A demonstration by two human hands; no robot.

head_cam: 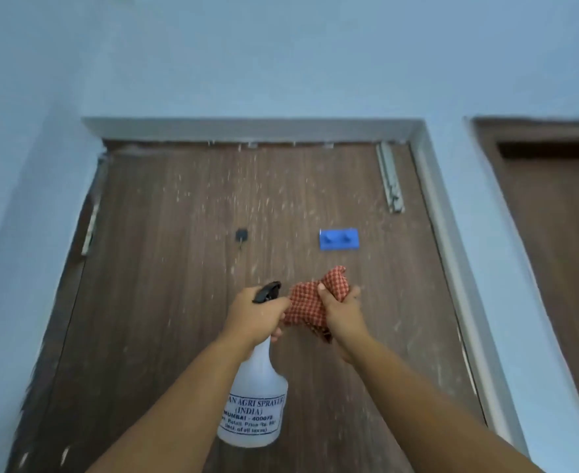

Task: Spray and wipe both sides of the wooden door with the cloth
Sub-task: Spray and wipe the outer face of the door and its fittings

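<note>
I see the wooden door [185,302] filling most of the view, shut in its pale frame [431,206], speckled with light droplets or flecks across the upper half. Second dark door [561,233] at far right. Spray bottle [255,401], translucent white with a printed label, hangs in front of the door; left hand [255,314] is wrapped round its neck below the black trigger head [267,291]. Right hand [341,310] has fingers curled tight on the bunched red checked cloth [310,300], just beside the bottle. Blue hook plate [338,239] and small black hook [241,235] are mounted on the door above the hands.
</note>
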